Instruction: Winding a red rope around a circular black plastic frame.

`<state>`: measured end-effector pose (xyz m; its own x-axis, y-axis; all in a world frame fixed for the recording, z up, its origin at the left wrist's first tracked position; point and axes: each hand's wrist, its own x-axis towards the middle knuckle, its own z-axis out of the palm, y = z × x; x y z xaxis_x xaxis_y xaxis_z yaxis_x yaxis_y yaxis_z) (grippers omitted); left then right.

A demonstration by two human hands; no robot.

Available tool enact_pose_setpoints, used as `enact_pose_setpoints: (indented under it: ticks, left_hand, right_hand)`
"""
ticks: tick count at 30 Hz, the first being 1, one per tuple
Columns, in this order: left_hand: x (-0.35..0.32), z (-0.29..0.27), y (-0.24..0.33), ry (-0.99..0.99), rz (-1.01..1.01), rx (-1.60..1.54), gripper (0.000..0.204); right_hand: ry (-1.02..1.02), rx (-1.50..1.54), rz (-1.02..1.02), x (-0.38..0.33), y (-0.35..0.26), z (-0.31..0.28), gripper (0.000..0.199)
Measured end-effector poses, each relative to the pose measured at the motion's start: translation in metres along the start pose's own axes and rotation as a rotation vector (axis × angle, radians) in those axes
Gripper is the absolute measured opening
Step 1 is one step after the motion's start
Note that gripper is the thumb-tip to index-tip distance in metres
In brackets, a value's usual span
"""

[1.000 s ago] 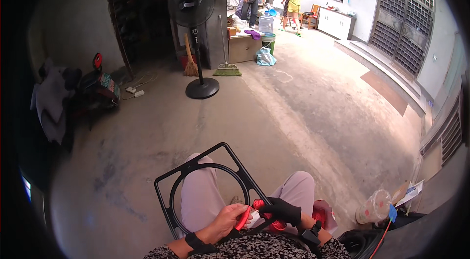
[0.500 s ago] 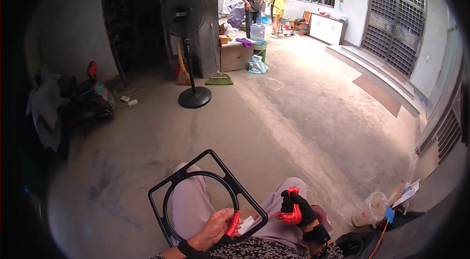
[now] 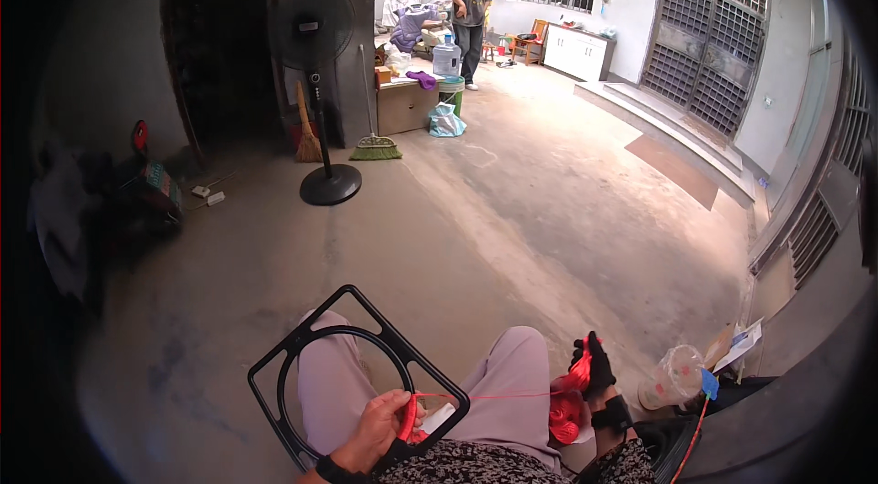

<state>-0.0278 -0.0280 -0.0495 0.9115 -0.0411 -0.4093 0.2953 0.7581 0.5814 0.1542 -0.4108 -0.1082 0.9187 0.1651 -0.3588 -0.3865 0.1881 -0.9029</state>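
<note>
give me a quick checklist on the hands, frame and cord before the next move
1. Left hand gripping the black frame at its red wrapping: ok.
2. Gloved right hand holding the red bundle: ok.
3. Red cord between the hands free of visible knots: ok.
4. Wrapping even beneath the left fingers: cannot tell, the hand covers part of it.
5. Frame clear of the standing fan: ok, the fan stands well beyond the knees.

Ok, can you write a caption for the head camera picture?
Red thread stretches between a bare left hand holding a black frame and a gloved right hand.
</note>
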Motion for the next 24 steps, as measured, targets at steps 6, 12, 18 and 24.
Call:
enact_pose_setpoints:
  ticks: [6,12,18,24]
  left_hand:
    - [0.012,-0.010,-0.003,-0.065,-0.032,0.043,0.025]
    - [0.014,-0.015,-0.003,-0.072,-0.024,0.099,0.026]
    - [0.015,-0.017,-0.004,-0.084,-0.049,0.097,0.025]
    - [0.021,-0.019,-0.002,-0.040,-0.057,0.151,0.023]
  right_hand:
    - [0.239,-0.626,-0.413,-0.006,0.050,0.056,0.039]
    - [0.310,-1.047,-0.422,-0.038,0.035,0.081,0.039]
    - [0.340,-1.116,-0.411,-0.045,0.034,0.088,0.039]
    - [0.346,-0.920,-0.587,-0.051,0.030,0.092,0.038]
